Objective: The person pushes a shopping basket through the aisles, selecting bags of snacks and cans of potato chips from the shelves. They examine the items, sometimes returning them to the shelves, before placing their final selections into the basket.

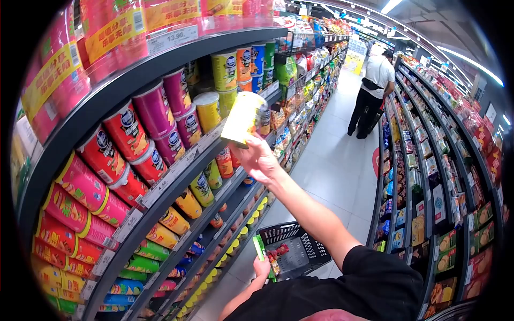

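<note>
My right hand (258,158) is closed around a yellow snack canister (242,119), lifted in front of the shelf and tilted. Glare washes out part of its label. Just behind it, more yellow canisters (224,69) stand on the shelf, beside orange, blue and green ones. Lower down, my left hand (261,267) grips the green handle (259,248) of a black shopping basket (313,243). Inside the basket lies a small red package (279,250), whose kind I cannot make out.
Purple canisters (154,109) and red canisters (126,131) fill the left shelf, with price tags (168,174) along its edge. A person in a white shirt (379,72) stands farther down the tiled aisle (326,155). Packaged snacks line the right shelf (428,171).
</note>
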{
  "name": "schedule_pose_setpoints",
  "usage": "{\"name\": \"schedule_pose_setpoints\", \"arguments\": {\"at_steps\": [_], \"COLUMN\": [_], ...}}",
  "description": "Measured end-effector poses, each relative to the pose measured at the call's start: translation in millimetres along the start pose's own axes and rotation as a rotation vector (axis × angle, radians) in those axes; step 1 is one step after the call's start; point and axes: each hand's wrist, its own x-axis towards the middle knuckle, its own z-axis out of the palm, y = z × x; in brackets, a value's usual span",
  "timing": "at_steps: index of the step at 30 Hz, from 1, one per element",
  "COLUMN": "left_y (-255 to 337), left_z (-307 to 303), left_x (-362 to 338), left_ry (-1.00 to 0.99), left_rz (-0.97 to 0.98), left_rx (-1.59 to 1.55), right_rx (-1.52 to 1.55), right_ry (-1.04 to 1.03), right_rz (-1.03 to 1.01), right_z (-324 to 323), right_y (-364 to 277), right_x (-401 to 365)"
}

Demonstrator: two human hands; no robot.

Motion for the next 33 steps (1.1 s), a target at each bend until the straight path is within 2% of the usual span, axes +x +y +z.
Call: {"name": "schedule_pose_setpoints", "arguments": {"at_steps": [3, 5, 7, 9, 10, 14, 18, 21, 22, 25, 27, 33], "left_y": [0, 4, 19, 23, 20, 15, 20, 25, 26, 31, 31, 5], "left_z": [-1, -4, -13, -15, -14, -12, -15, -17, -18, -21, -21, -6], "left_x": [-3, -3, -8, -8, -9, -4, -7, -7, -8, -11, -11, -1], "left_ry": [0.010, -0.022, -0.054, -0.052, -0.048, -0.047, -0.032, -0.034, -0.034, -0.066, -0.041, -0.014], "left_rz": [-0.013, -0.031, -0.099, -0.109, -0.113, -0.091, -0.096, -0.090, -0.093, -0.105, -0.088, -0.044], "left_rx": [0.023, -0.032, -0.030, 0.004, -0.001, -0.003, -0.029, -0.037, -0.041, -0.123, -0.089, -0.023], "right_rx": [-0.313, -0.678, -0.801, -0.920, -1.006, -1.362, -1.402, -1.461, -1.503, -1.629, -1.660, -1.683], "right_ry": [-0.032, -0.105, -0.113, -0.141, -0.147, -0.011, 0.062, 0.038, 0.023, -0.007, 0.000, 0.097], "right_rz": [-0.123, -0.274, -0.343, -0.545, -0.575, -0.777, -0.722, -0.751, -0.830, -0.732, -0.759, -0.727], "right_z": [22, 30, 38, 38, 33, 48, 62, 58, 57, 62, 61, 64], "right_y": [-9, -16, -21, -20, -22, -18, -11, -7, -6, -13, -12, -9], "right_x": [3, 19, 37, 62, 77, 103, 113, 120, 123, 127, 131, 125]}}
